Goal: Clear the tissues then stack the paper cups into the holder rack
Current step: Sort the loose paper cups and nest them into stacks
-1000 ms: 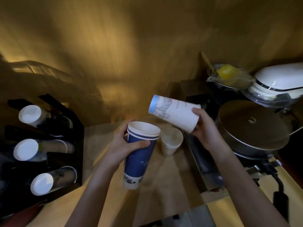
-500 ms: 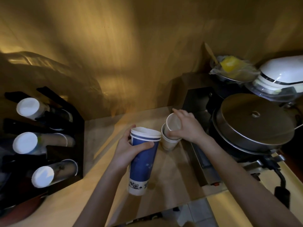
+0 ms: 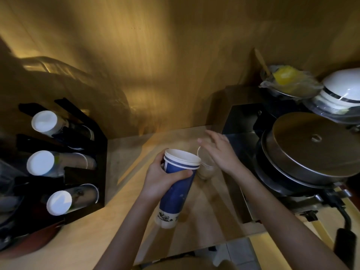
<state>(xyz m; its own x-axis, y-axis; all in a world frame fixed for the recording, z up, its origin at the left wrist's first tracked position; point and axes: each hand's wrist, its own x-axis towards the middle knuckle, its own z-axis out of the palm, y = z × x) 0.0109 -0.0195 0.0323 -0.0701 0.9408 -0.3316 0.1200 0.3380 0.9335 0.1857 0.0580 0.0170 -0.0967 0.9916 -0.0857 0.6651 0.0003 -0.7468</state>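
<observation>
My left hand (image 3: 164, 177) grips a tall stack of blue paper cups (image 3: 176, 191), tilted slightly, above the wooden counter (image 3: 120, 221). Just right of it a short stack of small beige cups (image 3: 204, 168) stands on the counter. My right hand (image 3: 218, 152) hovers over those beige cups with fingers spread and holds nothing. The black holder rack (image 3: 97, 172) stands at the left with three slanted tubes. Each tube holds cups that show white bottoms (image 3: 41, 162).
A large metal pan with a flat lid (image 3: 311, 145) sits on a black appliance at the right, its handle (image 3: 344, 238) pointing toward me. Behind it are a white helmet-like object (image 3: 344, 88) and a bowl with something yellow (image 3: 286, 76). A wood wall rises behind the counter.
My right hand set a small beige cup into the short stack and let go, and its fingers opened. A second ago it held a white printed cup. The blue stack stays in my left hand.
</observation>
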